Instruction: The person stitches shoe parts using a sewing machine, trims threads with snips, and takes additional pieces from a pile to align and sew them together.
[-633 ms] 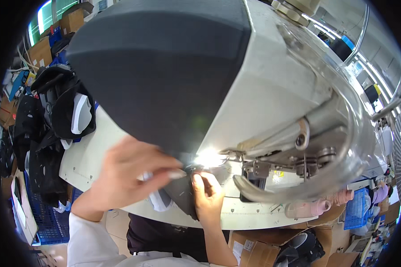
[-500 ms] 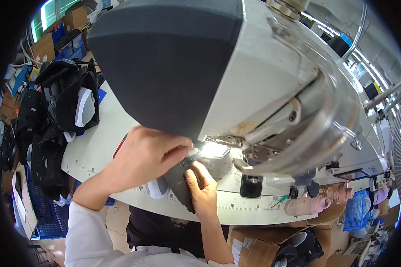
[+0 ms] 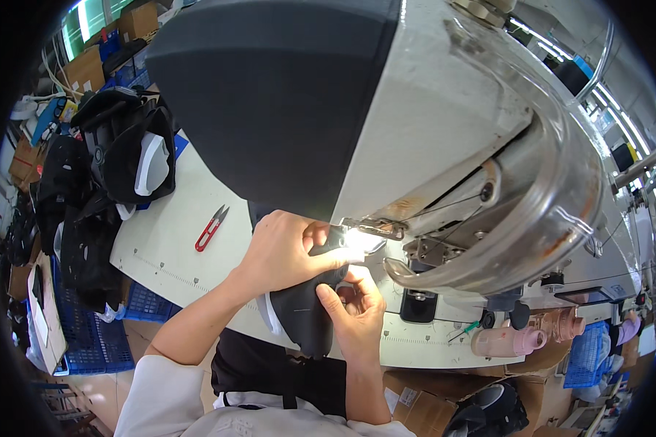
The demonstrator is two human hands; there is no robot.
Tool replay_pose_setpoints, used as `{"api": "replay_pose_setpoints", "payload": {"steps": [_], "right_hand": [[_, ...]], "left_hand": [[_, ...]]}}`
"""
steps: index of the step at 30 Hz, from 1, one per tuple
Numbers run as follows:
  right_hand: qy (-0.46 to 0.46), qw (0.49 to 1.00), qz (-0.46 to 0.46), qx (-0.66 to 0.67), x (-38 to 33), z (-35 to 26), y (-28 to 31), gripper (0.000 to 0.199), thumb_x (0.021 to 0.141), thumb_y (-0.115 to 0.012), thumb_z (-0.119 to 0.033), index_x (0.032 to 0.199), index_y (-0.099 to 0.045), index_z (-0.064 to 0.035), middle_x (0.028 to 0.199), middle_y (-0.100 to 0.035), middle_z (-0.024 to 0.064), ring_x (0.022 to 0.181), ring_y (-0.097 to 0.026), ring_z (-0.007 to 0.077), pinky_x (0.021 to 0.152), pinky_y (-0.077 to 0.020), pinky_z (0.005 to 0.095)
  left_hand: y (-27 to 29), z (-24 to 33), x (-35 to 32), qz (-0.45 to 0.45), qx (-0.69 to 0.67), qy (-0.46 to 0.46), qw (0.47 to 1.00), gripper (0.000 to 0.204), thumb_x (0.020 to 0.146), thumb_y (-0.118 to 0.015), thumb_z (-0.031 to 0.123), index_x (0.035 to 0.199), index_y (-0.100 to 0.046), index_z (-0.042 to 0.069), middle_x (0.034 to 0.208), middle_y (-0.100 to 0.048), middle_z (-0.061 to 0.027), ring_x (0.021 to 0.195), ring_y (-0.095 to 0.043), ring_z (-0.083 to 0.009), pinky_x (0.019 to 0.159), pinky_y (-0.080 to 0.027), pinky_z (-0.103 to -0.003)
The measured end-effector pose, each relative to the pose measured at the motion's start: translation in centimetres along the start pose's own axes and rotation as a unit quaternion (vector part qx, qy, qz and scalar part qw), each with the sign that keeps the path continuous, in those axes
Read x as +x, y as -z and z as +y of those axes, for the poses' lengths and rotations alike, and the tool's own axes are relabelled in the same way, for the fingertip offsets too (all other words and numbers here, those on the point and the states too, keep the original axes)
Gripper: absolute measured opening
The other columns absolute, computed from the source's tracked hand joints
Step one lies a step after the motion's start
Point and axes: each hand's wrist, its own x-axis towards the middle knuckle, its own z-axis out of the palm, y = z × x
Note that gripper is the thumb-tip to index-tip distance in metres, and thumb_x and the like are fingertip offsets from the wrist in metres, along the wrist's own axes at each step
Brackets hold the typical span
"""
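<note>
Under the lit needle area of a sewing machine [image 3: 430, 109], a dark fabric piece [image 3: 306, 315] lies over the table's near edge. A white, curved part [image 3: 269, 313] shows at its left side. My left hand [image 3: 280, 251] is closed on the upper part of the fabric, thumb stretched toward the bright lamp spot. Just below, my right hand [image 3: 358, 313] pinches the fabric's right edge between thumb and curled fingers. The needle itself is lost in the glare. Red-handled thread snips [image 3: 210, 229] lie on the table left of my left hand.
Black fabric pieces with white inserts [image 3: 142, 164] are heaped at the left, above a blue crate [image 3: 98, 346]. At the right stand pink bottles [image 3: 506, 340] beside a green screwdriver [image 3: 464, 331]. A cardboard box [image 3: 426, 400] with black pieces sits below the table edge.
My left hand has moved down and right onto the fabric, uncovering the snips. My right hand has shifted slightly right and down, and more of the fabric shows.
</note>
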Motion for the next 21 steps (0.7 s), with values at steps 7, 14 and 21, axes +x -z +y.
{"api": "replay_pose_setpoints", "payload": {"steps": [7,14,21], "right_hand": [[0.007,1.000,-0.005,-0.003,0.0,0.6,0.3,0.023,0.087,-0.071,0.000,0.108,-0.061,0.0013,0.097,-0.063,0.0023,0.078,-0.054,0.0030,0.070,-0.0449,0.0178],[0.006,1.000,0.011,0.021,-0.2,0.7,0.5,0.024,0.088,-0.069,0.002,0.111,-0.061,0.0034,0.101,-0.063,0.0040,0.082,-0.058,0.0054,0.074,-0.0481,0.0194],[0.001,1.000,0.017,0.012,0.0,0.0,-0.6,0.024,0.088,-0.068,0.003,0.110,-0.061,0.0036,0.104,-0.062,0.0054,0.081,-0.058,0.0059,0.075,-0.0477,0.0193]], "left_hand": [[-1.6,-2.1,-1.0,0.065,-0.095,-0.022,0.993,0.019,0.082,-0.068,0.013,0.083,-0.055,-0.001,0.055,-0.044,-0.0051,0.048,-0.043,-0.0143,0.049,-0.035,-0.031],[-1.4,-1.7,-0.5,0.015,-0.006,0.003,1.000,0.011,0.083,-0.061,0.005,0.086,-0.053,-0.001,0.057,-0.046,-0.0072,0.047,-0.039,-0.0149,0.048,-0.033,-0.032],[-1.1,-1.7,0.6,0.086,-0.082,-0.020,0.993,0.011,0.084,-0.061,0.008,0.086,-0.056,-0.002,0.056,-0.043,-0.0098,0.047,-0.038,-0.0168,0.048,-0.033,-0.033]]}}
